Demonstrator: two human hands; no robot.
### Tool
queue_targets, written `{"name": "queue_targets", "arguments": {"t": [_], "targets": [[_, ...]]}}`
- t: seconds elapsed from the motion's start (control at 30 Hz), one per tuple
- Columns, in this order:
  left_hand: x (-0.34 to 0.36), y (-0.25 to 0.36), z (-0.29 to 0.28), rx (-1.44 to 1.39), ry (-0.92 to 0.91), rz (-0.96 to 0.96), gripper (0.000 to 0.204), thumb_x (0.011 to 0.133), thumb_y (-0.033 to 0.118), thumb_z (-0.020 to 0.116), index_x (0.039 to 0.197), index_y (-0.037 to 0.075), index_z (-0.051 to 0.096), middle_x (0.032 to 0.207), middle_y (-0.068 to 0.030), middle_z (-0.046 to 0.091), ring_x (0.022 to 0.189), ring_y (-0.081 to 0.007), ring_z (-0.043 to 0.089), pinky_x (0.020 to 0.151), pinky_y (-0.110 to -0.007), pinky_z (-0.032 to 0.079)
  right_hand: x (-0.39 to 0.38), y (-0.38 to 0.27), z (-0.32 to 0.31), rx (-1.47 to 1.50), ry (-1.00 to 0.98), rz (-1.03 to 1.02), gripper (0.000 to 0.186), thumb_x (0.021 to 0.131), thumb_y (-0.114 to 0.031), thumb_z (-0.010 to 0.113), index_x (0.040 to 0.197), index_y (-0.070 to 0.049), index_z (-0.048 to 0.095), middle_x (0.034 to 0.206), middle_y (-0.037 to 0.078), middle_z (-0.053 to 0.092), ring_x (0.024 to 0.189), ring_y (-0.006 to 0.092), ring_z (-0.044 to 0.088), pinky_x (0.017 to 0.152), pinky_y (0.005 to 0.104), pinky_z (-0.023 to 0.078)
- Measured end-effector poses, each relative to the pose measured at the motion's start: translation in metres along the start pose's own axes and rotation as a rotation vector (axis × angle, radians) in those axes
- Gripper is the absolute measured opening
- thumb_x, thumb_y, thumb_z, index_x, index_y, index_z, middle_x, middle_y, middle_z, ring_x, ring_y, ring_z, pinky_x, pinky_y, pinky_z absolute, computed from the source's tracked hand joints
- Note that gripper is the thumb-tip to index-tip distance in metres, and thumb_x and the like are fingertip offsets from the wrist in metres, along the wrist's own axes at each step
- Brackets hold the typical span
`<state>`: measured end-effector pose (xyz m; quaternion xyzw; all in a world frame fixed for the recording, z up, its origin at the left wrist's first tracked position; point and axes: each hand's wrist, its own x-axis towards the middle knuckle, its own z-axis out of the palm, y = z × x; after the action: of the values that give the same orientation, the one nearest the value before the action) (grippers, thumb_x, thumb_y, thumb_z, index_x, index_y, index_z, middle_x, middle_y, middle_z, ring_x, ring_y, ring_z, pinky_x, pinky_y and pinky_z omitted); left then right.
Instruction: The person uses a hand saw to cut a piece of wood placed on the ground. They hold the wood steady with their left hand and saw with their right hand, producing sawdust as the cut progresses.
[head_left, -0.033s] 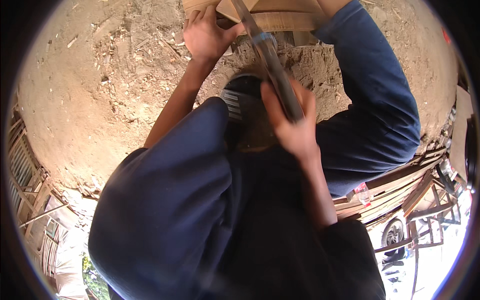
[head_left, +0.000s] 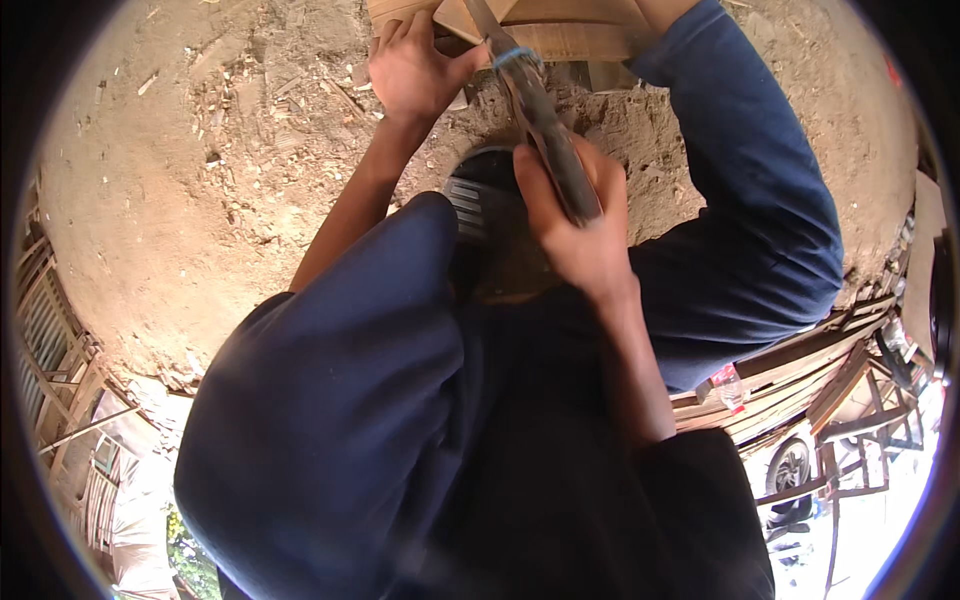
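My right hand (head_left: 580,225), in the centre, is closed round the dark shaft of a long tool (head_left: 550,135) with a blue band. Its narrower far part reaches up across a light wooden piece (head_left: 460,18) at the top edge. My left hand (head_left: 410,75) grips that wood beside the tool, fingers bent over it and thumb toward the shaft. A wooden board (head_left: 570,42) lies beneath. At upper right my navy-clad leg (head_left: 760,170) bends toward the board, bare skin showing at its end. A black striped sandal (head_left: 475,205) is partly hidden below my right hand.
Dirt ground strewn with wood chips (head_left: 240,170) surrounds me. Stacked planks (head_left: 760,365) and a plastic bottle (head_left: 728,390) with red parts are at lower right, near a wheel (head_left: 788,470) and wooden frames (head_left: 860,430). More slatted wood (head_left: 55,340) lines the left rim.
My right hand has slid slightly up and away from my body with the tool, whose blue band sits higher. My left hand stays where it was on the wood.
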<state>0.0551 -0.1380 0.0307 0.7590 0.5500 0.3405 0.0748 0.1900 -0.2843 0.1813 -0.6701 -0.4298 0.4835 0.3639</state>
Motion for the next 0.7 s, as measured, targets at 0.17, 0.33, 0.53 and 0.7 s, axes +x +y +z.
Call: {"name": "queue_targets", "arguments": {"t": [0.17,0.33,0.53,0.7], "targets": [[-0.003,-0.020,0.011,0.101,0.123,0.091,0.088,0.056,0.081,0.070,0.103,0.006,0.070,0.073,-0.0110,0.067,0.073,-0.0306,0.067,0.068,-0.041,0.050,-0.044,0.008,-0.004,0.020,0.029,-0.002,0.012,0.092,-0.007,0.064,0.082,-0.001,0.060,0.063,-0.005,0.048,0.057,0.0025,0.042,0.050,0.0235,0.034],[0.003,-0.015,0.009,0.076,0.095,0.054,0.078,0.061,0.069,0.078,0.107,0.007,0.070,0.072,-0.0101,0.067,0.067,-0.0271,0.066,0.061,-0.039,0.052,-0.005,0.012,0.008,0.022,0.013,-0.098,0.010,0.092,-0.005,0.062,0.084,0.000,0.061,0.062,-0.003,0.049,0.058,0.0026,0.043,0.051,0.0235,0.035],[0.008,-0.007,0.000,0.018,0.035,0.030,0.072,0.068,0.057,0.081,0.115,0.005,0.065,0.080,-0.0125,0.067,0.077,-0.0310,0.064,0.069,-0.043,0.051,-0.030,0.010,-0.008,-0.026,-0.020,-0.010,0.016,0.087,-0.004,0.062,0.101,0.003,0.064,0.064,0.010,0.061,0.057,0.0110,0.058,0.055,0.0296,0.047],[0.002,-0.015,0.006,0.108,0.159,0.106,0.071,0.063,0.062,0.083,0.106,0.007,0.070,0.070,-0.0086,0.066,0.065,-0.0262,0.066,0.057,-0.038,0.052,-0.018,0.009,-0.001,0.019,-0.015,-0.019,0.008,0.088,-0.004,0.062,0.093,0.002,0.063,0.062,0.008,0.056,0.056,0.0099,0.051,0.053,0.0314,0.044]]}}
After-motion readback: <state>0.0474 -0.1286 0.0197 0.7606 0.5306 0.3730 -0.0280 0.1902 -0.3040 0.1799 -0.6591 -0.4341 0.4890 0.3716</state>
